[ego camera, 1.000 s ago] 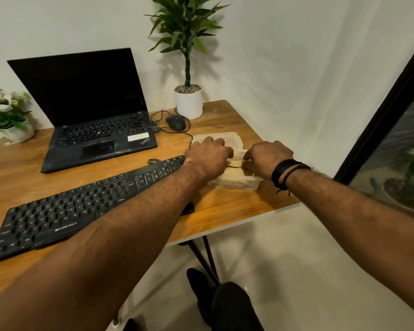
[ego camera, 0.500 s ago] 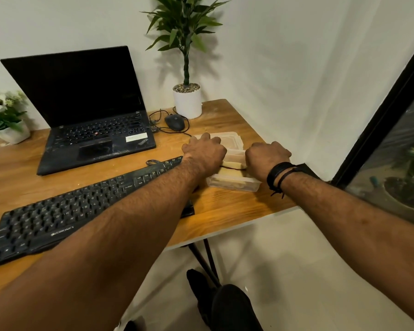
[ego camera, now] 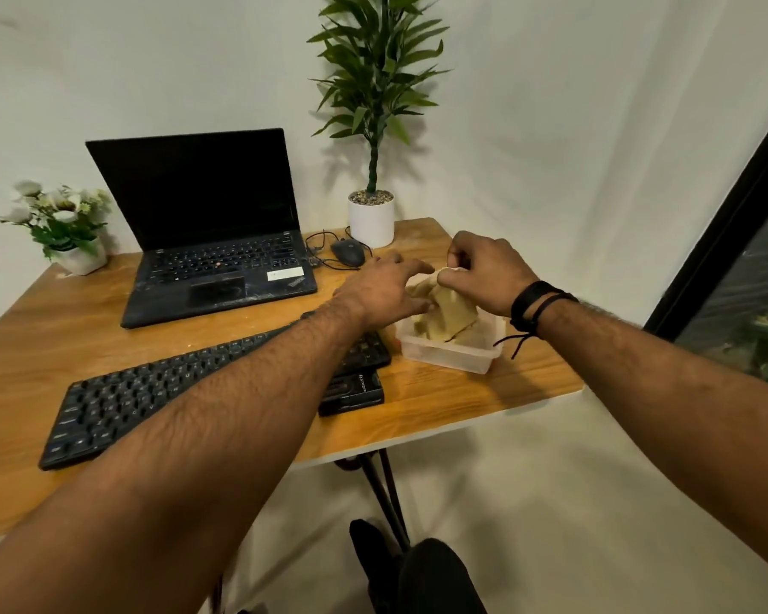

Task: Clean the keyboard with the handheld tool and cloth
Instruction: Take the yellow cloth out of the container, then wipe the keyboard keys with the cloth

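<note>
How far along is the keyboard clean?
Early. Done: the clear container stands open. In hand: right hand pinches the beige cloth and lifts it from the container; left hand is beside it, fingers spread. Left: the black keyboard lies untouched, and no handheld tool can be identified.

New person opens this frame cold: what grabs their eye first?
Two bare forearms reach across the frame to a clear plastic container near the wooden desk's right edge. There the right hand pinches a crumpled beige cloth up out of it while the left hand rests spread beside. A long black keyboard lies diagonally under the left arm.
</note>
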